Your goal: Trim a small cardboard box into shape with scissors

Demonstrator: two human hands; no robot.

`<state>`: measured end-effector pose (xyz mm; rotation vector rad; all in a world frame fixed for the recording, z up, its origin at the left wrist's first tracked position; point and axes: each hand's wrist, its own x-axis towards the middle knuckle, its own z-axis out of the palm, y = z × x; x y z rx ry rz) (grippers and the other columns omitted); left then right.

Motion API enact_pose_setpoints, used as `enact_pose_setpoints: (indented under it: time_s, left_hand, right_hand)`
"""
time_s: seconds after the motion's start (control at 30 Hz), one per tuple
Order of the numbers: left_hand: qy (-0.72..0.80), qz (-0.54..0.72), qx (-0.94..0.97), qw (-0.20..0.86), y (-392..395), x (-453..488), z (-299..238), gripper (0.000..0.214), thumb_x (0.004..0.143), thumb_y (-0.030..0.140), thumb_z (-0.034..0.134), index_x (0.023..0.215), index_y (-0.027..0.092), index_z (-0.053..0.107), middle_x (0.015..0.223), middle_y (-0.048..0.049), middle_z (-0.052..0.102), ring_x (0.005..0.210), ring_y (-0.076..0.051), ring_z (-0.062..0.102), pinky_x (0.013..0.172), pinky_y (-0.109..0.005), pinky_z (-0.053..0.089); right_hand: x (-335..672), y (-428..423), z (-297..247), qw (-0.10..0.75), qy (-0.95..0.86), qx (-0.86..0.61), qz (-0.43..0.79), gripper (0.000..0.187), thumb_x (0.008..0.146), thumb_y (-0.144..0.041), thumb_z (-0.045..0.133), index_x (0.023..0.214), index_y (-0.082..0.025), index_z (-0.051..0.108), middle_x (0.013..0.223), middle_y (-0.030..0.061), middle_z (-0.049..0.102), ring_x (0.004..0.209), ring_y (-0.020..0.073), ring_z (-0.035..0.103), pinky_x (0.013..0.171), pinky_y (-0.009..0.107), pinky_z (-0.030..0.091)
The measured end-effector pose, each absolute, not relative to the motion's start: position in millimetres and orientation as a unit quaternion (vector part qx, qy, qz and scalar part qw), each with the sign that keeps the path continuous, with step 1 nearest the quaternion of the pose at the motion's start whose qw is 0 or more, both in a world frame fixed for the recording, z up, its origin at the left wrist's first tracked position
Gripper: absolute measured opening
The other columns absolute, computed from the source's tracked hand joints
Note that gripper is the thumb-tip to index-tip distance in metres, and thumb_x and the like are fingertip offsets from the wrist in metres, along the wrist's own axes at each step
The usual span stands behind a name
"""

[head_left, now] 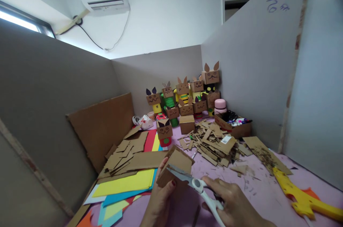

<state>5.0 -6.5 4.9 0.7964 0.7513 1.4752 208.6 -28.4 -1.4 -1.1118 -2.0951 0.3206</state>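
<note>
My left hand (162, 198) grips a small cardboard box (180, 161) from its left side, thumb on the near face and fingers behind. In my right hand (227, 198) is a pair of scissors (199, 186) with white handles, its blades lying across the box's near edge. Whether the blades are parted is hard to make out. Behind the box stands a cardboard cat figure (164, 132) with a red body. Cut cardboard pieces (134, 152) lie to the left, over yellow paper strips (123, 183) and blue ones.
Several box-headed cardboard figures (183, 89) stand at the back. A heap of cardboard scraps (211, 143) covers the middle right. A yellow glue gun (297, 196) lies front right, and a box of markers (235, 130) stands behind. Grey partitions (249, 73) enclose the table.
</note>
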Motion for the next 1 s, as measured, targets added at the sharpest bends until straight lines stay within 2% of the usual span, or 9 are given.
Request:
enact_pose_setpoints:
  time_s: [0.23,0.37,0.6,0.83,1.0]
  left_hand:
    - [0.339,0.634,0.359,0.595,-11,8,14,0.080,0.049,0.031,0.084,0.122,0.027,0.052,0.120,-0.0100,0.064,0.113,-0.034,0.055,0.095,-0.041,0.042]
    - [0.338,0.649,0.349,0.586,-7,6,10,0.083,0.046,0.029,0.085,0.122,0.026,0.051,0.116,-0.0108,0.066,0.112,-0.035,0.056,0.096,-0.043,0.042]
    - [0.345,0.637,0.361,0.587,-2,1,3,0.081,0.047,0.032,0.085,0.121,0.026,0.052,0.118,-0.0119,0.065,0.112,-0.035,0.056,0.099,-0.045,0.038]
    - [0.344,0.641,0.363,0.583,-3,5,4,0.079,0.048,0.033,0.084,0.120,0.026,0.053,0.116,-0.0107,0.067,0.110,-0.033,0.058,0.096,-0.042,0.041]
    - [0.345,0.632,0.348,0.600,-6,5,3,0.087,0.048,0.032,0.084,0.127,0.029,0.048,0.117,-0.0087,0.067,0.107,-0.031,0.060,0.092,-0.039,0.045]
  right_hand:
    - [208,-31,3,0.351,-0.817,-0.436,0.143,0.029,0.077,-0.020,0.055,0.104,-0.025,0.063,0.074,0.0012,0.071,0.068,0.0175,0.065,0.062,0.021,0.048]
    - [208,-28,3,0.335,-0.816,-0.445,0.153,0.038,0.076,-0.018,0.053,0.112,-0.027,0.061,0.079,0.0022,0.071,0.074,0.0192,0.066,0.066,0.024,0.049]
    - [210,-25,2,0.277,-0.819,-0.485,0.134,0.051,0.076,-0.023,0.054,0.127,-0.021,0.053,0.093,0.0095,0.068,0.084,0.0250,0.065,0.071,0.032,0.049]
    - [210,-29,11,0.308,-0.814,-0.455,0.188,0.024,0.077,-0.028,0.057,0.100,-0.022,0.061,0.082,0.0040,0.070,0.075,0.0209,0.065,0.065,0.025,0.046]
    - [209,-31,9,0.319,-0.814,-0.445,0.193,0.019,0.077,-0.024,0.054,0.095,-0.021,0.060,0.077,0.0041,0.070,0.069,0.0190,0.065,0.062,0.023,0.044]
